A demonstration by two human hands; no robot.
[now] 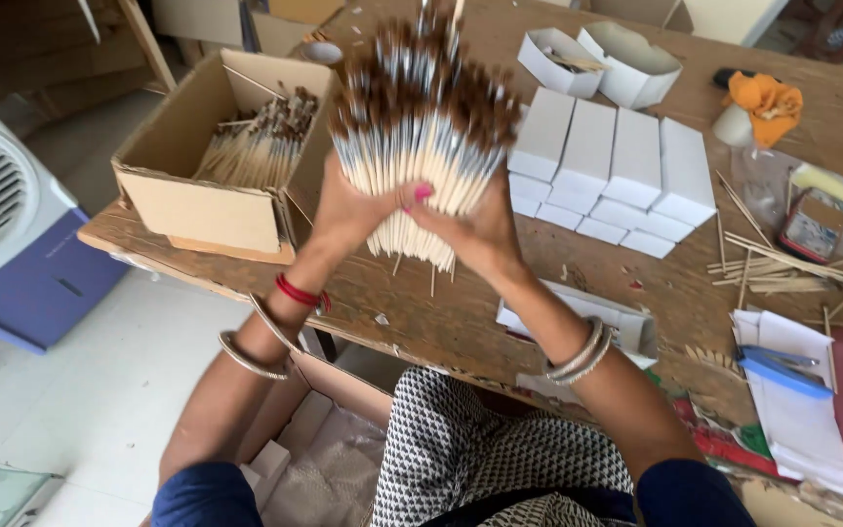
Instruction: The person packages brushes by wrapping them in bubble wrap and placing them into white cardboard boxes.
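Fingers (420, 195) mostly hidden behind brush bundle (421, 127); bundle top blurred.

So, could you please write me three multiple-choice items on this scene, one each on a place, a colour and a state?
1. Where is the cardboard box of brushes?
A. on the floor
B. at the table's left end
C. on the person's lap

2. What colour are the small stacked boxes?
A. white
B. red
C. black

3. How is the paintbrush bundle held?
A. lying loose on the table
B. by one hand only
C. between both hands

Answers: 1 B, it sits on the wooden table edge. 2 A, all are plain white. 3 C, left hand and right hand clasp it.
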